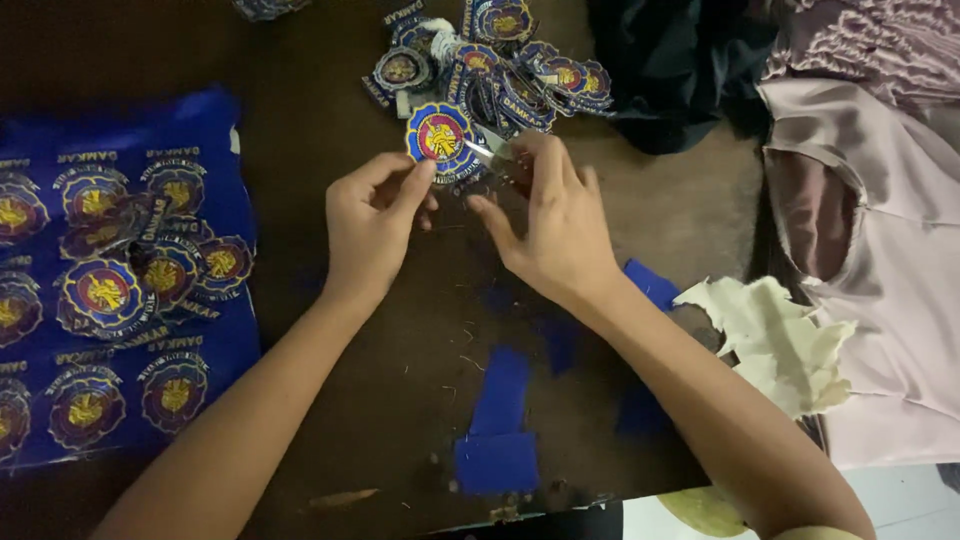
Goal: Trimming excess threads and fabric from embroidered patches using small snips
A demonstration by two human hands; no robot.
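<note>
Left hand (372, 222) pinching round blue embroidered patch with red-yellow centre (441, 138) by lower edge, held above dark brown table (330, 100). Right hand (556, 222) closed on small metal scissors (492, 156) – blades touching patch rim. Pile of cut patches (500, 60) just beyond. Blue fabric sheet of uncut patches (115, 290) far left; blue scraps (498, 420) near forearms – pink cloth (880, 250) right.

Dim dark brown table (320, 120)
</note>
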